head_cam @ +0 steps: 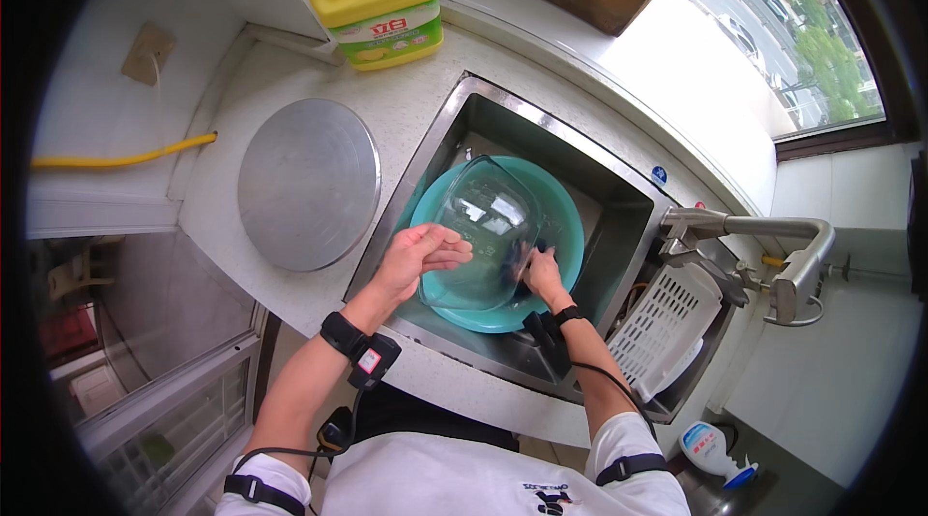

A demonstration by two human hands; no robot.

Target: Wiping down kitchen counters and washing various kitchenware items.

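Note:
A clear glass dish (pixel 482 226) with rounded corners is tilted above a turquoise plastic basin (pixel 569 226), which sits in the stainless steel sink (pixel 623 233). My left hand (pixel 428 255) is at the dish's near left side, its fingers curled against or in front of the glass; the thumb meets the fingertips. At the dish's right side, my right hand (pixel 542 271) is on a dark, soft-looking thing (pixel 523 273), seen partly through the glass. How far it reaches behind the glass is hidden. The basin seems to hold some water.
A round metal lid or board (pixel 309 185) lies on the counter left of the sink. Behind it stands a yellow pump jug of detergent (pixel 384 9). To the right are a steel faucet (pixel 768 226), a white slotted plastic basket (pixel 663 327) and a spray bottle (pixel 710 449).

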